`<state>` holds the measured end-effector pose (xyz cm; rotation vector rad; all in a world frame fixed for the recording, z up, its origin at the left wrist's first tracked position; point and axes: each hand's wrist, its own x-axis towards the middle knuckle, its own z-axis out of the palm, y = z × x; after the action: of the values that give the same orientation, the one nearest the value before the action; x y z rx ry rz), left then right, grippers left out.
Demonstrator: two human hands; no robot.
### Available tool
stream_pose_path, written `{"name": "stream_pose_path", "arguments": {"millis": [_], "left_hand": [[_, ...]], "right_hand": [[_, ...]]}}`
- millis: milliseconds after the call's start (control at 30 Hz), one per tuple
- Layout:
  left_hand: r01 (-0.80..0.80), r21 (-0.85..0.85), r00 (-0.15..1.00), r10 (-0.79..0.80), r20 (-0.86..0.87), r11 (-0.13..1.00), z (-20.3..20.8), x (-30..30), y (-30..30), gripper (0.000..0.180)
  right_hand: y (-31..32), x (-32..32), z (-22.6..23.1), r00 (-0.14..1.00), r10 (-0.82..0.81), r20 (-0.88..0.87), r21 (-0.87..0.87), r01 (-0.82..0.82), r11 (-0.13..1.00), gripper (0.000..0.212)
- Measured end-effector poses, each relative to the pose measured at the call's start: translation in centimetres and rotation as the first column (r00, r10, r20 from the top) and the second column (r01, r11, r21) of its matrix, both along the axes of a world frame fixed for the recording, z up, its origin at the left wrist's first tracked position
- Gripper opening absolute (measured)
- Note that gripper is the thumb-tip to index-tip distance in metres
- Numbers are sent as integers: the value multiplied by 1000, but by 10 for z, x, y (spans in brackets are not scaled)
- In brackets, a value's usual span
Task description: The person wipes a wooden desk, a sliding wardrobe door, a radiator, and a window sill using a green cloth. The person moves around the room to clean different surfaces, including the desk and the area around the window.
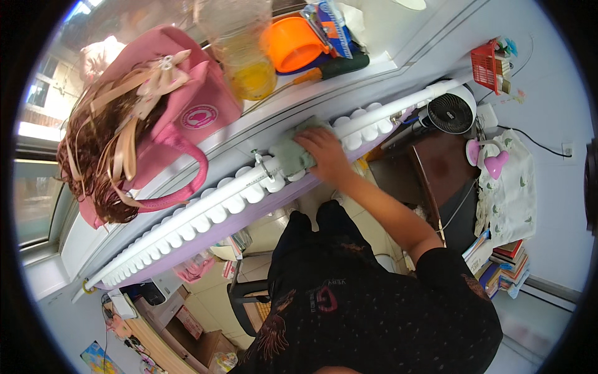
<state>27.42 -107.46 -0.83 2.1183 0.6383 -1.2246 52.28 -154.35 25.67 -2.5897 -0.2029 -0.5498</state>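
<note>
The right hand (325, 151) lies flat, fingers spread, pressing a green cloth (291, 154) onto the white radiator (237, 193), just below the windowsill (249, 128) edge.

One bare arm comes up from the lower right, out of a short black sleeve. It is stretched out long and nearly straight, going up and to the left. The hand (324, 153) at the far end is flat, palm down, with the fingers (306, 139) pointing left and pressing down. The other hand is not seen.
</note>
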Motion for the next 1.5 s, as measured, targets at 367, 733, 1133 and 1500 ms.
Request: {"name": "stream_pose_path", "arguments": {"millis": [367,733,1133,1500], "left_hand": [[-59,35,998,59,-14,998,2,-20,23,64],[-155,47,987,156,-27,987,-23,-56,11,76],[-192,168,979,200,-31,967,-23,-102,2,90],[256,-387,615,-458,-642,886,-151,-27,61,74]], "right_hand": [[238,59,0,930,366,43,-143,-357,923,45],[140,46,18,951,269,-154,-221,-298,929,57],[251,70,-9,932,362,8,-279,-346,896,51],[178,48,0,958,257,-130,-317,-286,904,74]]}}
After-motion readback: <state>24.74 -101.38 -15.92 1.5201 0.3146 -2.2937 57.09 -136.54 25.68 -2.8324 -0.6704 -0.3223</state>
